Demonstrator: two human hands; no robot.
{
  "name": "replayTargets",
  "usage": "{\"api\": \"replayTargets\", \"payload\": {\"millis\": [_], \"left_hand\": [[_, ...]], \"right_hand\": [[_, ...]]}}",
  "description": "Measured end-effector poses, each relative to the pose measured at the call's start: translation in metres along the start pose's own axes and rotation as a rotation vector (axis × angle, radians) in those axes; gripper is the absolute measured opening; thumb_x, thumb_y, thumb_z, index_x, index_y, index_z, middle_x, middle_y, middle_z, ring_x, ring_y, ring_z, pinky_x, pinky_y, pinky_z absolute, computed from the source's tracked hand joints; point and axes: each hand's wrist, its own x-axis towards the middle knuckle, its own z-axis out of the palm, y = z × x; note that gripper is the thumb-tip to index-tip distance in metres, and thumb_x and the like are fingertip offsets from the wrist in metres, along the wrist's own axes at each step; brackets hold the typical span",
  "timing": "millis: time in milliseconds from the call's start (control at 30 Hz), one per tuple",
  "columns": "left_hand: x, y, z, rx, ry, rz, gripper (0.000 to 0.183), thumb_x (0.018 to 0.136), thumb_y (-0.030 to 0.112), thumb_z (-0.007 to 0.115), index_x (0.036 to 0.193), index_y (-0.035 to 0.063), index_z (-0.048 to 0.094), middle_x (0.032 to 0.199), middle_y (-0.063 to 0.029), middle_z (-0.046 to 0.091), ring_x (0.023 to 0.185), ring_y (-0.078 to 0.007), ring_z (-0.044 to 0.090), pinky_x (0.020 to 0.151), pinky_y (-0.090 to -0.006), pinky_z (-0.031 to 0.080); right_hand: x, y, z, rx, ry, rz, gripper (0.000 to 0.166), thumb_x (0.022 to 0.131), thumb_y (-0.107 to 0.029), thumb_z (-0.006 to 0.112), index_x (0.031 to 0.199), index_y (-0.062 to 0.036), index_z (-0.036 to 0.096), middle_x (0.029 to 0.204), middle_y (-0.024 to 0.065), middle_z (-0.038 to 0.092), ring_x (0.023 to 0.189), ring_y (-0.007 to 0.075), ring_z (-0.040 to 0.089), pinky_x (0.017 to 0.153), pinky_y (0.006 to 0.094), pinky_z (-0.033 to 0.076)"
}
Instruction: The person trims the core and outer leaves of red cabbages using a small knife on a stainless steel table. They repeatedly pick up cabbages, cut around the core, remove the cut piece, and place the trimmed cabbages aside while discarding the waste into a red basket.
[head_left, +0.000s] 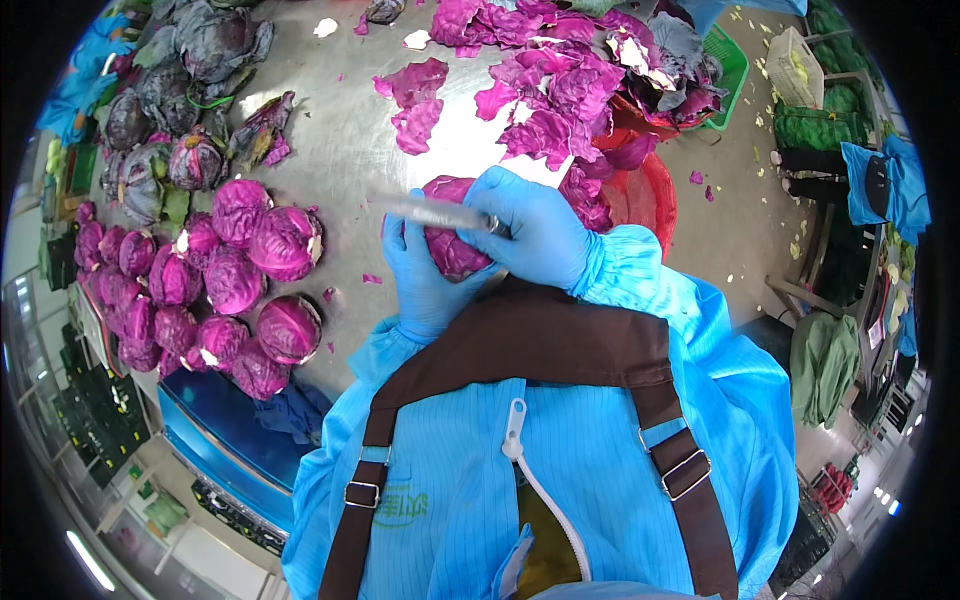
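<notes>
In my gloved left hand (424, 281) is a red cabbage (454, 251), cupped from below and from the left. My gloved right hand (529, 229) grips a knife (435, 212) whose blade is blurred. The blade points left, across the cabbage as I see it; whether it touches the leaves I cannot tell. Part of the cabbage is hidden behind the blade and my fingers. Both hands are above the metal table (345, 165), close to my brown apron.
Trimmed red cabbages (236, 277) are heaped at left, with untrimmed dark-leaved heads (217, 45) behind. Loose purple leaves (555, 90) lie beyond my hands. At right are a red container (645, 199), a green basket (727, 75) and a person (877, 180) in blue.
</notes>
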Motion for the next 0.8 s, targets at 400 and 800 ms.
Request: {"api": "replayTargets", "payload": {"millis": [400, 800], "left_hand": [[0.022, 0.006, -0.011, -0.204, -0.046, -0.215, 0.116, 0.055, 0.029, 0.093, 0.144, -0.0021, 0.026, 0.138, -0.0204, 0.036, 0.130, -0.0333, 0.039, 0.109, -0.0437, 0.034], [0.004, 0.000, -0.023, -0.407, -0.067, -0.401, 0.109, 0.063, 0.018, 0.090, 0.146, 0.0024, 0.021, 0.143, -0.0157, 0.032, 0.130, -0.0271, 0.041, 0.107, -0.0407, 0.040]], "right_hand": [[-0.012, -0.019, -0.016, 0.390, -0.271, -0.134, 0.021, 0.083, -0.018, 0.070, 0.099, -0.0059, 0.065, 0.098, 0.0109, 0.062, 0.085, 0.0283, 0.063, 0.074, 0.0348, 0.051], [-0.039, 0.043, 0.015, 0.208, -0.030, 0.414, 0.049, 0.094, -0.014, 0.059, 0.140, -0.0048, 0.044, 0.129, 0.0132, 0.057, 0.105, 0.0179, 0.060, 0.088, 0.0303, 0.050]]}}
